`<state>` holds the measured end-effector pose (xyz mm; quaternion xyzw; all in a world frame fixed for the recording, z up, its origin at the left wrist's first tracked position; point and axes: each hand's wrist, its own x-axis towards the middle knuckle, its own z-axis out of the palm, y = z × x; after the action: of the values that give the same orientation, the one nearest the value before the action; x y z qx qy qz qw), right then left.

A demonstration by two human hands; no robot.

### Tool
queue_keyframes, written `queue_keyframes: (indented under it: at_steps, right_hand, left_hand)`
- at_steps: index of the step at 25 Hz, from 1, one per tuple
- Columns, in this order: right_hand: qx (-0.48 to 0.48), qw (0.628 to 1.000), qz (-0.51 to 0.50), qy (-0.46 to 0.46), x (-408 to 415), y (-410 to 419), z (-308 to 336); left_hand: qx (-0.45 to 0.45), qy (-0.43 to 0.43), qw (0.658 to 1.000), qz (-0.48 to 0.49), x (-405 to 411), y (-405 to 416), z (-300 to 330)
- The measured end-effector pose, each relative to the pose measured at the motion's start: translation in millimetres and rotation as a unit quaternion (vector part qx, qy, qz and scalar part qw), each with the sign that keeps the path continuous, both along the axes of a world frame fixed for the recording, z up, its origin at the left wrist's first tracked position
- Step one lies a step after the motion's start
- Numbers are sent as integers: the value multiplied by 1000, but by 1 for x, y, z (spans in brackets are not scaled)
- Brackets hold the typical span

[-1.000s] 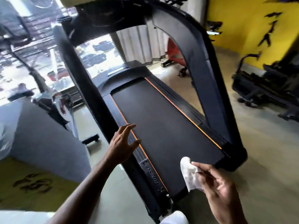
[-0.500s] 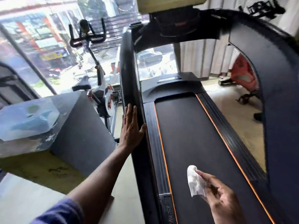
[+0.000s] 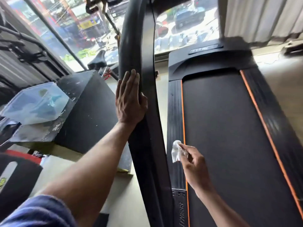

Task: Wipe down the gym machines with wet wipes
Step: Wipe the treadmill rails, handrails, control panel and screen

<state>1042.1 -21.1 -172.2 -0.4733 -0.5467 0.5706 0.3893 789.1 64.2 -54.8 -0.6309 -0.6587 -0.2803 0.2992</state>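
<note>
A black treadmill [image 3: 229,128] with orange stripes along its belt fills the right half of the view. Its left upright post [image 3: 139,46] rises through the middle. My left hand [image 3: 129,100] lies flat against that post, fingers straight and pointing up, thumb wrapped to the post's right side. My right hand [image 3: 195,164] pinches a crumpled white wet wipe [image 3: 176,151] and holds it over the left side rail [image 3: 174,120], beside the orange stripe.
A black box-like stand [image 3: 85,102] sits left of the post with a clear plastic container [image 3: 36,104] on it. An exercise bike saddle [image 3: 98,59] stands by the window behind. Pale floor shows between stand and treadmill and to the far right.
My view has swung left and closer to the treadmill. My left hand moved up onto the upright post and now lies flat on it. My right hand carried the wipe left to the side rail.
</note>
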Motion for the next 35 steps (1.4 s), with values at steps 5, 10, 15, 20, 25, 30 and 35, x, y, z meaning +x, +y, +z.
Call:
queue_keyframes:
  at_steps: [5,10,15,20,25,30,35]
  right_hand:
    - [68,994,81,-16,-63,21,-22]
    - [100,993,55,29,-99,29,-22]
    - [55,997,-13,-50,-138,99,-44]
    - [2,992,-7,-125,-151,151,-61]
    - [50,995,7,84,-118,58,7]
    - [138,987,-14,85,-136,80,12]
    - [1,997,-54,-55,-166,154,-58]
  left_hand:
    - [-26,1,999,41,9,-2,5]
    - [-36,-1,998,51,10,-2,5]
    - [-30,1,998,48,9,-1,7]
    - [-33,0,998,48,9,-2,7]
    - [-33,-10,998,46,9,-2,8]
    - [-39,-12,998,53,10,-3,7]
    - [-46,-20,997,57,9,-2,6]
